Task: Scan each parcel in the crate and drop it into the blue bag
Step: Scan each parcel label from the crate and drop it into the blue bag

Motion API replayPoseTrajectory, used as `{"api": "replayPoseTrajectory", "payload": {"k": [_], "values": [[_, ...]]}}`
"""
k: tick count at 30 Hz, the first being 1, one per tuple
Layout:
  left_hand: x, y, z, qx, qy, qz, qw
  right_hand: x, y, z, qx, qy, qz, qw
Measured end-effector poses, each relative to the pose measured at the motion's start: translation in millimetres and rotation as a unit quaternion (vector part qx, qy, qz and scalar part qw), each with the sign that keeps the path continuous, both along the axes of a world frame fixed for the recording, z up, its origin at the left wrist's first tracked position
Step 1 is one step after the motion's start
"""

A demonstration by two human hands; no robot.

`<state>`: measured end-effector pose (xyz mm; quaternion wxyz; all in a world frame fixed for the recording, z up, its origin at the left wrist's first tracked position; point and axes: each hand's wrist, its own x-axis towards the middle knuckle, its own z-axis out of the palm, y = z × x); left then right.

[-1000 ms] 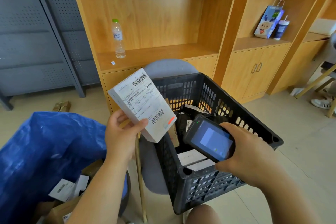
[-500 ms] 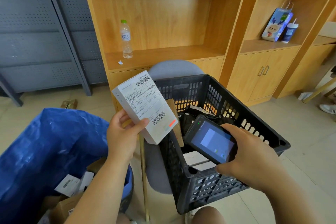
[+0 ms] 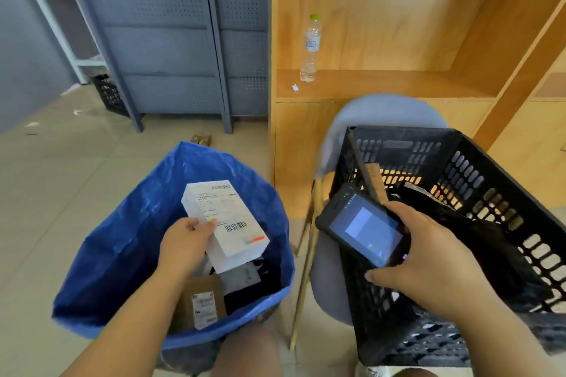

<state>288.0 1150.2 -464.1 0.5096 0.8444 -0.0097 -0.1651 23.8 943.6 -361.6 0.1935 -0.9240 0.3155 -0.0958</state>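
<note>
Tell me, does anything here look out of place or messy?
The black crate seems to sit tilted on the grey chair. A white scrap lies on the shelf beside the water bottle, and a small brown item lies loose on the floor. Nothing looks spilled.

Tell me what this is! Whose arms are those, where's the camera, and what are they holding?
There is no machine here: these are a person's two arms. The camera sits on their head and looks down, so you see roughly what they see. The left hand pinches a white parcel with barcode labels over the open blue bag, where a brown box and other parcels lie. The right hand holds a black scanner with a lit screen. Beside it a black crate seems to rest on a grey chair, with dark packages inside. Behind, a water bottle stands on a wooden shelf.
</note>
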Motion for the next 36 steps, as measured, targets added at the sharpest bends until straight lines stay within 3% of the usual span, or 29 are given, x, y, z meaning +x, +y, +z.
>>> {"api": "replayPoseTrajectory", "payload": {"k": [4, 10, 17, 24, 27, 29, 32, 36], "values": [[18, 25, -25, 0.162, 0.005, -0.107, 0.981, 11, 8, -3, 0.007, 0.003, 0.008, 1.000], [9, 8, -33, 0.187, -0.014, -0.165, 0.968, 2, 0, 3, -0.004, 0.024, -0.023, 0.999], [-26, -70, 7, 0.059, -0.079, -0.255, 0.962, -33, -31, 8, -0.023, 0.025, -0.092, 0.995], [-64, -180, 51, -0.007, -0.163, -0.375, 0.913, -74, -77, 7, -0.021, 0.028, -0.165, 0.986], [-78, -234, 49, 0.016, -0.225, -0.416, 0.881, -86, -98, 6, -0.016, 0.032, -0.185, 0.982], [-85, -269, 45, 0.080, -0.287, -0.427, 0.854, -93, -112, 4, -0.015, 0.036, -0.196, 0.980], [-91, -314, 35, 0.261, -0.357, -0.447, 0.778, -101, -128, 1, -0.007, 0.048, -0.204, 0.978], [-96, -352, 20, 0.443, -0.354, -0.492, 0.660, -111, -146, -8, 0.009, 0.056, -0.212, 0.976]]}}
